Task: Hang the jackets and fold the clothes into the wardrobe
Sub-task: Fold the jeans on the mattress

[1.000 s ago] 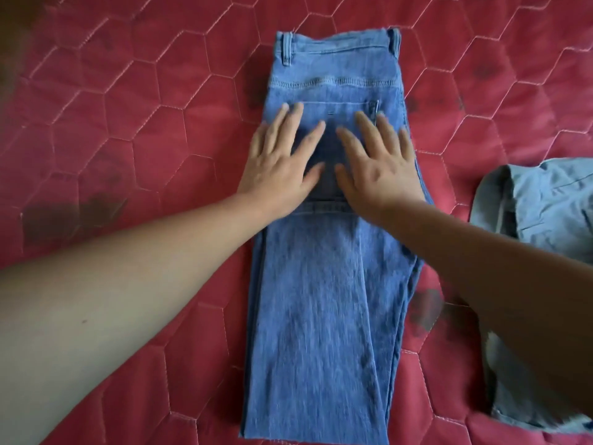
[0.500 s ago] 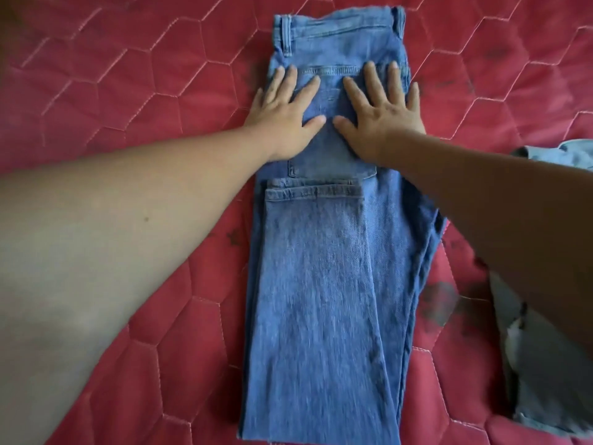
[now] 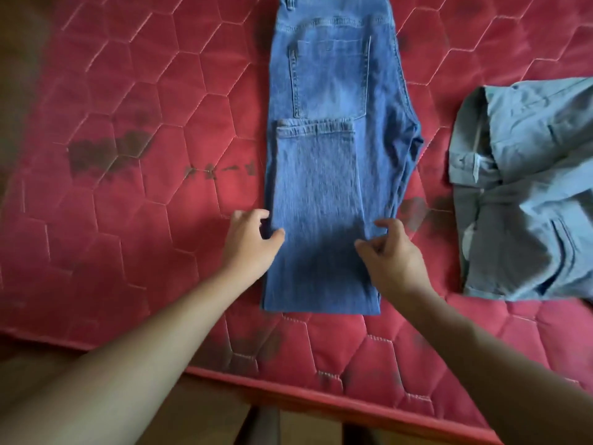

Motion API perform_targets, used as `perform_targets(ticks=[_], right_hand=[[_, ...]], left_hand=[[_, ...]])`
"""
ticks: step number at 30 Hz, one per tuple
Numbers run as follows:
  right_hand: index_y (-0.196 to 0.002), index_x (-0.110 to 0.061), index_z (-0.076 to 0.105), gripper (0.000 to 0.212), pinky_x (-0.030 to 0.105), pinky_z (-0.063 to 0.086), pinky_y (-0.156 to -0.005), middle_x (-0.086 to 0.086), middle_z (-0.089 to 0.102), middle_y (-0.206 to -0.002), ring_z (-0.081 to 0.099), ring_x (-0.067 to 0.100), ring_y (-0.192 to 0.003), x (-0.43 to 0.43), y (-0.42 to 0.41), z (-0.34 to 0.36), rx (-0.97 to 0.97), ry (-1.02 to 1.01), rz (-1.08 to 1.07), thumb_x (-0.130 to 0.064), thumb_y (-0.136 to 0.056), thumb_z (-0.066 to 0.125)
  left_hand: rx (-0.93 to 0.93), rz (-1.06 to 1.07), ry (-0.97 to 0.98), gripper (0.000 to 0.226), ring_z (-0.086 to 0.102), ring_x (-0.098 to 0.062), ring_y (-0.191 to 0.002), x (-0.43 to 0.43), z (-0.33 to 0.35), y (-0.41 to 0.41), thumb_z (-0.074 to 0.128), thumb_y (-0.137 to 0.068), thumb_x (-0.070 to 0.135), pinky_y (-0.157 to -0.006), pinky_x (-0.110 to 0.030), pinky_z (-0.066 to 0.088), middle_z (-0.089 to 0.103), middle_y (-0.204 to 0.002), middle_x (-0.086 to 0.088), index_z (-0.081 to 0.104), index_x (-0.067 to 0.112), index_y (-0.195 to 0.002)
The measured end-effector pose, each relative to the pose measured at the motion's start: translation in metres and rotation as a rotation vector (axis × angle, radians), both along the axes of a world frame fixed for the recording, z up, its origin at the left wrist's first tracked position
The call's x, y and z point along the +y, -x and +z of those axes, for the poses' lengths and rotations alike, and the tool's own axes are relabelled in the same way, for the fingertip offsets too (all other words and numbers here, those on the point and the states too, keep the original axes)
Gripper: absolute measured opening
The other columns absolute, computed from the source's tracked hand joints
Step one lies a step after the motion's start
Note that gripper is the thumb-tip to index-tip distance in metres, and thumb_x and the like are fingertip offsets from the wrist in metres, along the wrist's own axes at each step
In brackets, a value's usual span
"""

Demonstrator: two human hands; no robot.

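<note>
One big red quilted mattress (image 3: 160, 123) fills my view, hexagon stitching all over it and dark smudges here and there, with its front edge running along below my forearms. Right down the middle lie the blue jeans (image 3: 327, 175), flat and folded lengthwise, waistband at the far end and back pocket (image 3: 330, 78) facing up. The legs are doubled back on top, their hem (image 3: 316, 128) sitting just below that pocket, and the fold sits near the mattress's front edge. Off to my right, apart from the jeans, a grey-blue garment (image 3: 519, 187) lies rumpled on the mattress. My left hand (image 3: 252, 244) pinches the left edge of the jeans, thumb on the denim and fingers curled at the side. My right hand (image 3: 393, 255) is at the right edge, fingers curled and thumb on the cloth. Whether it actually grips, I can't tell.
</note>
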State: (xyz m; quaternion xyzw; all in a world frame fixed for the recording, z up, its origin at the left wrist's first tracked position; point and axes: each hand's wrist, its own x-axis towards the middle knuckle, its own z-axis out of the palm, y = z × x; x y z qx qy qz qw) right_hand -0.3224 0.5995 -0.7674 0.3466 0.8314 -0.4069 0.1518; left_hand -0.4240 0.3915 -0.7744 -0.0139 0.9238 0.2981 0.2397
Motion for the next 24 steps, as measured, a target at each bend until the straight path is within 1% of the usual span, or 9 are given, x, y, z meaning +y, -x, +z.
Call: perform_targets(ticks=[2,4,6,8,13,18,20,22,24], right_hand=[[-0.135,-0.012,0.046,0.053,0.041,0.049,-0.087,0.010,0.071,-0.105,0.064,0.035,-0.104,-0.001,0.009,0.003,-0.130,-0.050,0.113,-0.037,-0.093,0.066],[-0.124,-0.011,0.055,0.047,0.040,0.050,-0.086,0.011,0.069,-0.108,0.064,0.034,-0.103,-0.003,0.017,0.003,-0.213,0.013,0.114,-0.036,-0.089,0.073],[-0.102,-0.014,0.065,0.027,0.041,0.058,-0.082,0.006,0.072,-0.094,0.069,0.029,-0.091,-0.004,0.017,0.004,-0.192,0.219,-0.022,-0.027,-0.083,0.080],[-0.094,-0.014,0.074,0.017,0.046,0.061,-0.086,0.005,0.077,-0.091,0.074,0.028,-0.089,-0.004,0.010,0.000,-0.153,0.443,-0.161,-0.018,-0.080,0.083],[-0.104,-0.014,0.075,0.013,0.039,0.057,-0.084,0.010,0.077,-0.109,0.073,0.024,-0.095,-0.002,-0.014,-0.011,-0.206,0.661,-0.280,-0.014,-0.091,0.071],[-0.112,-0.013,0.071,0.018,0.038,0.055,-0.082,0.008,0.077,-0.112,0.073,0.022,-0.097,-0.002,-0.043,-0.012,-0.354,0.810,-0.293,-0.007,-0.097,0.063],[-0.110,-0.013,0.070,0.017,0.040,0.056,-0.082,0.005,0.078,-0.109,0.073,0.021,-0.097,-0.011,-0.063,-0.008,-0.466,0.837,-0.247,-0.006,-0.097,0.063],[-0.111,-0.011,0.070,0.017,0.047,0.057,-0.089,0.006,0.078,-0.107,0.073,0.024,-0.100,-0.019,-0.076,-0.004,-0.544,0.860,-0.216,-0.007,-0.095,0.066],[-0.110,-0.009,0.071,0.018,0.057,0.054,-0.096,0.008,0.078,-0.105,0.073,0.030,-0.103,-0.018,-0.070,-0.005,-0.544,0.838,-0.211,-0.014,-0.092,0.072]], left_hand=[[-0.138,-0.002,0.055,0.015,0.058,-0.020,-0.079,0.002,0.006,-0.001,0.072,-0.088,0.026,-0.076,-0.036,0.045,0.057,-0.079,0.004,0.061,0.018,-0.094],[-0.243,0.037,0.066,0.021,0.065,-0.021,-0.082,-0.001,0.007,-0.007,0.073,-0.086,0.032,-0.075,-0.036,0.050,0.066,-0.083,0.003,0.058,0.019,-0.094],[-0.306,0.085,0.025,0.022,0.066,-0.019,-0.085,-0.004,0.009,-0.015,0.073,-0.085,0.032,-0.067,-0.033,0.048,0.069,-0.090,0.000,0.061,0.016,-0.094],[-0.381,0.139,-0.070,0.018,0.065,-0.015,-0.081,-0.006,0.010,-0.023,0.073,-0.086,0.029,-0.062,-0.030,0.045,0.071,-0.091,-0.001,0.065,0.013,-0.091],[-0.505,0.210,-0.358,0.018,0.073,-0.018,-0.099,-0.014,0.007,-0.040,0.071,-0.088,0.030,-0.095,-0.043,0.056,0.078,-0.101,0.001,0.072,0.017,-0.101],[-0.767,0.261,-0.430,0.013,0.068,-0.015,-0.111,-0.041,0.009,-0.074,0.057,-0.103,0.029,-0.101,-0.051,0.052,0.072,-0.120,0.006,0.062,0.028,-0.114],[-0.887,0.245,-0.383,0.025,0.060,-0.013,-0.121,-0.054,0.013,-0.093,0.059,-0.102,0.032,-0.108,-0.054,0.044,0.063,-0.133,0.008,0.055,0.033,-0.127],[-0.943,0.271,-0.377,0.057,0.046,-0.014,-0.134,-0.064,0.014,-0.105,0.066,-0.097,0.036,-0.112,-0.051,0.037,0.049,-0.140,0.013,0.039,0.025,-0.146],[-0.932,0.301,-0.375,0.080,0.044,-0.016,-0.137,-0.063,0.010,-0.104,0.075,-0.087,0.044,-0.109,-0.044,0.038,0.045,-0.149,0.008,0.037,0.016,-0.151]])
